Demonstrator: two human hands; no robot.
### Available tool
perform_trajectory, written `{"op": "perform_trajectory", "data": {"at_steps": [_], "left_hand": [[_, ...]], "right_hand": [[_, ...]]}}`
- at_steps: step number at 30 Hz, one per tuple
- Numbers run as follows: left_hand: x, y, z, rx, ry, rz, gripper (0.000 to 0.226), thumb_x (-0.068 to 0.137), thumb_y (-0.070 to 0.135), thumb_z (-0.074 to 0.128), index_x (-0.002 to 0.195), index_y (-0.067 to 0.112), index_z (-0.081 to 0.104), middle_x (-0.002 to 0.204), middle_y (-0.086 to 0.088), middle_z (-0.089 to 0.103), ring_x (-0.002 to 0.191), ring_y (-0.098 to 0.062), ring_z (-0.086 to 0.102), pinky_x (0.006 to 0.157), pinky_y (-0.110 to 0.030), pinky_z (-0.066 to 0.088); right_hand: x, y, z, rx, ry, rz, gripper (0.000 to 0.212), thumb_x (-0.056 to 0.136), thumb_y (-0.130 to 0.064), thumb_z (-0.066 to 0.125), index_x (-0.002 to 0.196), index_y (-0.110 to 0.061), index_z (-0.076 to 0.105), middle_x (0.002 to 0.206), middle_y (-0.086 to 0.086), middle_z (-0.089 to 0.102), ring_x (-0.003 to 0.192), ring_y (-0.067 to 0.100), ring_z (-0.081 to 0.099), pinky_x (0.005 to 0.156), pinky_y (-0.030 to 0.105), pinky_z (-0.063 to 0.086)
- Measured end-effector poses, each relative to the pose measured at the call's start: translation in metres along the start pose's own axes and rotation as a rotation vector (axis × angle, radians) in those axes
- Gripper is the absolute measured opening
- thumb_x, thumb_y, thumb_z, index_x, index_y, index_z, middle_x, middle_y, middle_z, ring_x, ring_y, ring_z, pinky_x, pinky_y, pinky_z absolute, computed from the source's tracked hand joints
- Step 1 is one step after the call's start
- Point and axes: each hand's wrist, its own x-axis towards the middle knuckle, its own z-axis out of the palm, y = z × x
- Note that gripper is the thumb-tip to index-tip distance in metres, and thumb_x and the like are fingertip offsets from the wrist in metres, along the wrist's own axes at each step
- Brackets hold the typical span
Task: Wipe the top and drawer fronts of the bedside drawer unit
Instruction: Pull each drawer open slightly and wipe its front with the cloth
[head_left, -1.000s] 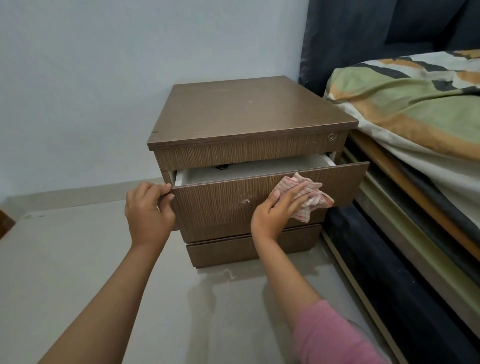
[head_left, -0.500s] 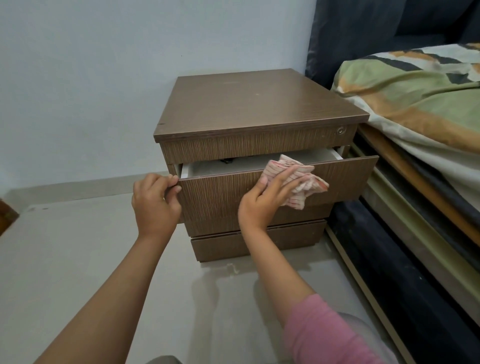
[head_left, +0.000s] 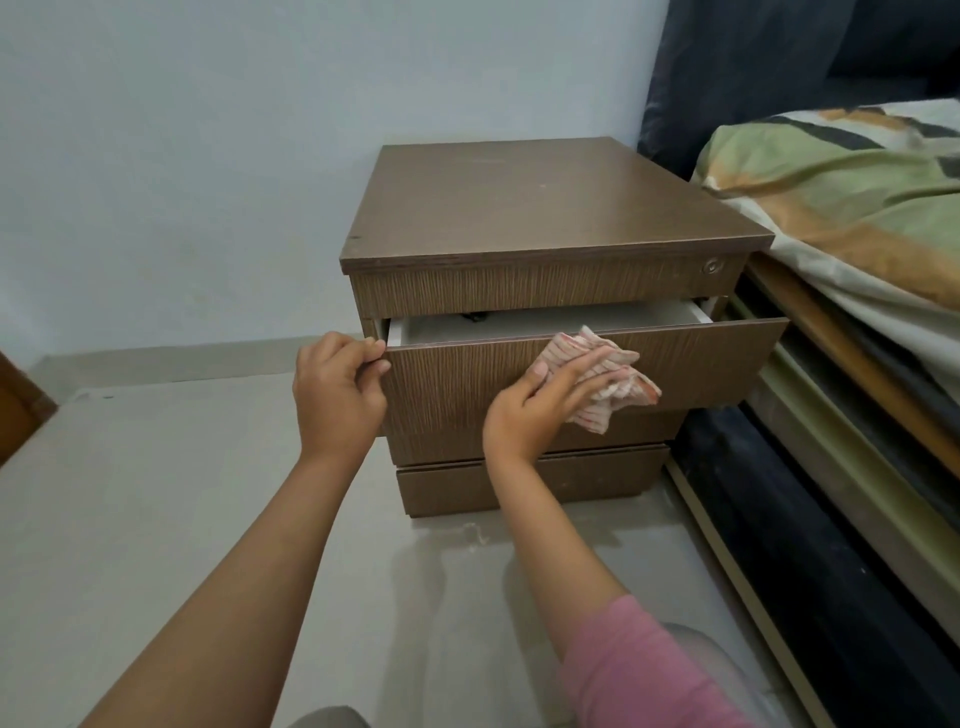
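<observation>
A brown wood-grain bedside drawer unit (head_left: 535, 208) stands on the floor against the wall. Its middle drawer (head_left: 701, 358) is pulled partly out, showing a white inside. My left hand (head_left: 337, 395) grips the left end of that drawer front, fingers curled over its top corner. My right hand (head_left: 540, 405) presses a crumpled red-and-white striped cloth (head_left: 613, 384) flat against the middle of the drawer front. The top drawer front with a round lock (head_left: 710, 267) is closed, and the bottom drawer (head_left: 452, 488) below is closed too.
A bed with a green, orange and white patterned cover (head_left: 852, 208) lies close on the right, its wooden frame and dark base (head_left: 810, 545) running along the unit. A pale wall (head_left: 182, 156) is behind. Grey floor (head_left: 156, 493) spreads left and front.
My right hand has slid the cloth leftward along the open drawer front, from its right part toward the middle. My left hand has kept its grip on the drawer's left end.
</observation>
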Motion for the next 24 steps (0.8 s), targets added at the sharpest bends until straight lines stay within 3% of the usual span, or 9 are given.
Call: {"op": "perform_trajectory", "data": {"at_steps": [2, 10, 18, 24], "left_hand": [[-0.001, -0.002, 0.001, -0.002, 0.007, 0.004, 0.015, 0.078, 0.0, 0.068, 0.09, 0.007, 0.072, 0.081, -0.009, 0.063, 0.08, -0.031, 0.053, 0.069, -0.03, 0.04], [0.002, -0.004, 0.004, -0.028, 0.013, -0.003, 0.014, 0.079, 0.006, 0.064, 0.09, 0.009, 0.072, 0.082, -0.007, 0.063, 0.079, -0.031, 0.054, 0.068, -0.038, 0.046], [0.001, -0.005, 0.006, -0.04, 0.026, -0.002, 0.013, 0.079, 0.004, 0.065, 0.089, 0.009, 0.072, 0.081, -0.007, 0.062, 0.078, -0.031, 0.053, 0.068, -0.039, 0.045], [0.004, -0.004, 0.001, -0.041, -0.004, 0.015, 0.016, 0.079, 0.002, 0.059, 0.089, 0.007, 0.072, 0.079, -0.007, 0.062, 0.076, -0.031, 0.055, 0.067, -0.032, 0.042]], "right_hand": [[-0.013, -0.013, 0.013, 0.018, -0.02, -0.042, 0.063, 0.097, -0.01, 0.04, 0.15, -0.009, 0.006, 0.155, 0.013, -0.018, 0.142, 0.018, -0.019, 0.114, 0.017, -0.008], [-0.054, 0.022, 0.025, -0.08, -0.14, -0.081, 0.061, 0.098, -0.015, 0.039, 0.149, -0.008, 0.008, 0.155, 0.016, -0.018, 0.145, 0.033, -0.013, 0.118, 0.044, 0.006], [-0.02, 0.026, 0.006, -0.04, -0.042, -0.013, 0.063, 0.097, -0.011, 0.04, 0.15, -0.009, 0.006, 0.155, 0.019, -0.019, 0.145, 0.028, -0.015, 0.119, 0.044, 0.01], [-0.064, -0.006, 0.043, -0.047, -0.117, -0.146, 0.063, 0.094, -0.008, 0.045, 0.149, -0.01, 0.015, 0.156, 0.015, -0.014, 0.145, 0.031, -0.013, 0.118, 0.042, 0.006]]}}
